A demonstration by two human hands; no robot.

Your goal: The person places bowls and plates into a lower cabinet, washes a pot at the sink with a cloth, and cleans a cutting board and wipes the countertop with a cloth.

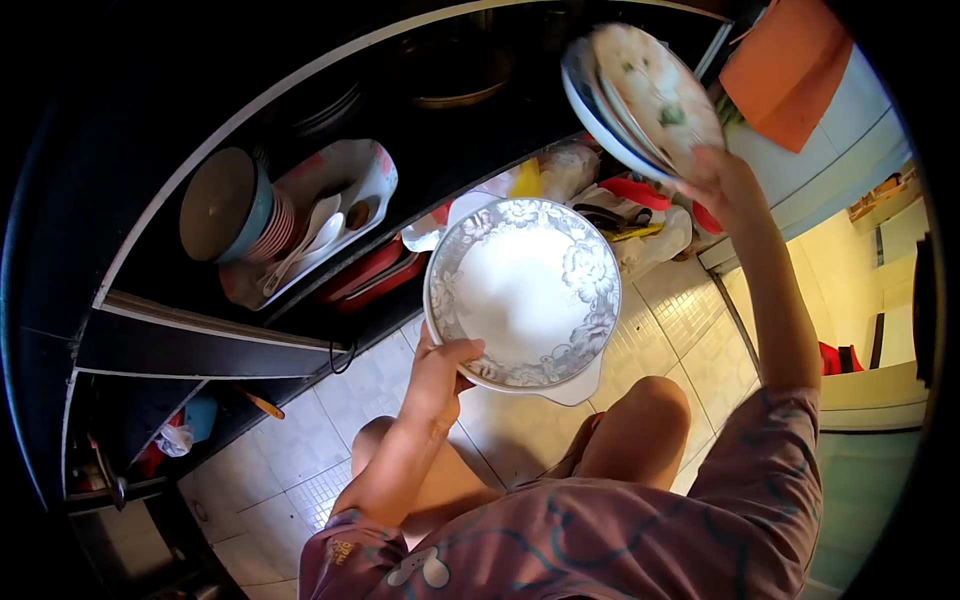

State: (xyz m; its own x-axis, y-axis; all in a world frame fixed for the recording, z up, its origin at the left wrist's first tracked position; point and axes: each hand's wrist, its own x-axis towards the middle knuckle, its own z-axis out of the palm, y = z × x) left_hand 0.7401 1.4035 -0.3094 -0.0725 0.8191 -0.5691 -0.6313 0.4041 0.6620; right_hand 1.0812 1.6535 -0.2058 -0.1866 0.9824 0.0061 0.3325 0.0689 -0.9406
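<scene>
Left hand (437, 372) pinches the grey-flowered dish (520, 295) by its lower-left rim, mid-frame; well apart, toward the upper right, the right hand (717, 188) holds tilted plates (658, 92), their long axis running upper left to lower right, left of an orange sheet (787, 72)

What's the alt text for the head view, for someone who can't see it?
The left hand grips a grey-flowered white dish by its edge while the right hand holds a blurred stack of plates. At left, a dark shelf holds stacked bowls and a floral tray with spoons.
</scene>
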